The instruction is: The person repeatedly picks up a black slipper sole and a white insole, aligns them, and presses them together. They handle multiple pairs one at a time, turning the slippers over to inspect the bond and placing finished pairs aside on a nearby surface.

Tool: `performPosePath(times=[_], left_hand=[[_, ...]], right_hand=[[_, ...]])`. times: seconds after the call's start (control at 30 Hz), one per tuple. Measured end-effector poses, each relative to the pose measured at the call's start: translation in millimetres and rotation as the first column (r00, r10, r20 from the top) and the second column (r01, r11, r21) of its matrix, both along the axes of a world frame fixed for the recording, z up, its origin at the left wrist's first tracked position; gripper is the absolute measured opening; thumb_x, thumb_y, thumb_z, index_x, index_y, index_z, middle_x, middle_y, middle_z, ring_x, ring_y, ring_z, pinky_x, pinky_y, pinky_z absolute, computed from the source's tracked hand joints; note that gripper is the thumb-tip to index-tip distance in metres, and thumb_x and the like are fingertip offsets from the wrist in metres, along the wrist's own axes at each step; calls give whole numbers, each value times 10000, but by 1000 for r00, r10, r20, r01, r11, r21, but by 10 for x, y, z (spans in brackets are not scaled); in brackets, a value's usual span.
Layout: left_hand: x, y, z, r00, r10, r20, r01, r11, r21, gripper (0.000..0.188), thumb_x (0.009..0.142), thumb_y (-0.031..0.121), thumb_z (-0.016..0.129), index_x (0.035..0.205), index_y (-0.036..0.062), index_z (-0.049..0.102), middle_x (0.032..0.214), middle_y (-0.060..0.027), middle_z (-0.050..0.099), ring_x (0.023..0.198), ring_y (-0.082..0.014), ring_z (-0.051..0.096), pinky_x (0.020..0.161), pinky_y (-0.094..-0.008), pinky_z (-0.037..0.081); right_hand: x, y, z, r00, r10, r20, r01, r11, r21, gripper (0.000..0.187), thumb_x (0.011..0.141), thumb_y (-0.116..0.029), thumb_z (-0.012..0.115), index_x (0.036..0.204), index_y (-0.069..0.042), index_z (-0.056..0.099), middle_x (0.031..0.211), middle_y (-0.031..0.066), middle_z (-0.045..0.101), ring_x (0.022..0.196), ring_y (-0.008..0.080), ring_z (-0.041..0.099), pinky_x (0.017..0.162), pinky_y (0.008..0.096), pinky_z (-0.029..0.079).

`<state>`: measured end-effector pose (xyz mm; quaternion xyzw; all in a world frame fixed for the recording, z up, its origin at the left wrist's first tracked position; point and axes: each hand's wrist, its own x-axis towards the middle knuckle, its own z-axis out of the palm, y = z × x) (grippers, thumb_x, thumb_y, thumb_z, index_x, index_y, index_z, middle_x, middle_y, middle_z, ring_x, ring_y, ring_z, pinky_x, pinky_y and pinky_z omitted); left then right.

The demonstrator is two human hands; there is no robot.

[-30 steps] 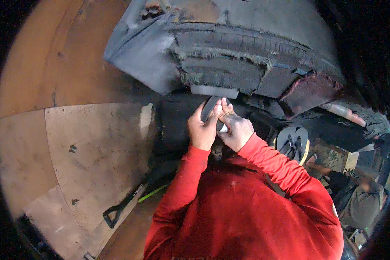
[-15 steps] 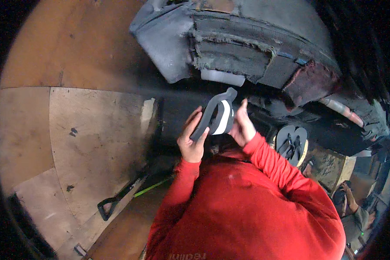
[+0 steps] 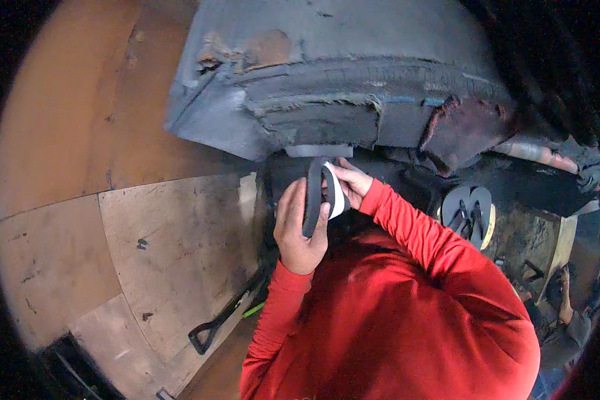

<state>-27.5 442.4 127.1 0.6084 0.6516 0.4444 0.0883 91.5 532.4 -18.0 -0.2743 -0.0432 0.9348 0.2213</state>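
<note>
Black-and-white sandal [image 3: 313,190] sits between the two hands, sole toward the left hand [image 3: 301,230], white-banded strap toward the right hand [image 3: 355,183]. The left hand is closed around the sole, fingers along its underside and thumb on the opposite side, near the strap. The right hand is partly curled and touches the strap side toward the far end; some fingers are hidden, so I cannot tell how firmly it grips. Just beyond both hands is a pale bar [image 3: 319,151], with worn grey covering [image 3: 380,87] above it. Right of the right hand, well apart, is a pair of dark flip-flops [image 3: 467,212]; left of the left hand are wooden panels [image 3: 187,243].
</note>
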Motion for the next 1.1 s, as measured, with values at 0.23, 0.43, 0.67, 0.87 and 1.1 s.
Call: performPosePath(times=[0.23, 0.43, 0.67, 0.87, 1.1], left_hand=[[20, -53, 184, 997, 14, 82, -1, 987, -162, 461, 915, 157, 672, 1291, -76, 545, 1237, -266, 620, 1116, -367, 644, 939, -409, 503], [10, 196, 28, 973, 55, 223, 48, 902, -430, 422, 922, 175, 671, 1277, -37, 586, 1126, -165, 692, 1021, -202, 661, 898, -323, 498], [87, 172, -44, 910, 162, 381, 26, 896, -444, 390, 914, 130, 648, 1271, -14, 593, 1107, -196, 698, 1032, -222, 679, 896, -335, 499], [131, -139, 313, 922, 180, 343, -78, 953, -292, 399, 925, 60, 616, 1309, -36, 569, 1240, -188, 650, 1129, -238, 631, 962, -341, 472], [159, -544, 531, 917, 189, 352, -105, 964, -243, 424, 921, 56, 615, 1323, -60, 550, 1293, -218, 616, 1189, -273, 611, 990, -356, 461]], right_hand=[[19, -62, 137, 999, 40, -9, -39, 999, 30, 556, 958, -225, 645, 1403, -131, 325, 1227, 94, 627, 1085, 240, 654, 902, 433, 571], [142, -172, 93, 996, 75, -43, -82, 980, -183, 504, 975, -410, 580, 1383, -130, 485, 1271, 90, 628, 1080, 255, 668, 910, 427, 576], [388, -56, 233, 991, 133, 29, -130, 985, -110, 457, 953, -407, 615, 1297, -108, 575, 1151, 73, 691, 993, 219, 702, 866, 405, 601], [217, 78, 710, 995, 72, 73, -73, 997, 1, 613, 931, -199, 687, 1410, -33, 342, 1089, 101, 677, 922, 185, 703, 790, 371, 608], [141, -69, 959, 999, -37, 20, 35, 994, 105, 974, 882, -84, 729, 1533, -124, 5, 1127, 148, 646, 932, 221, 693, 732, 396, 616]])
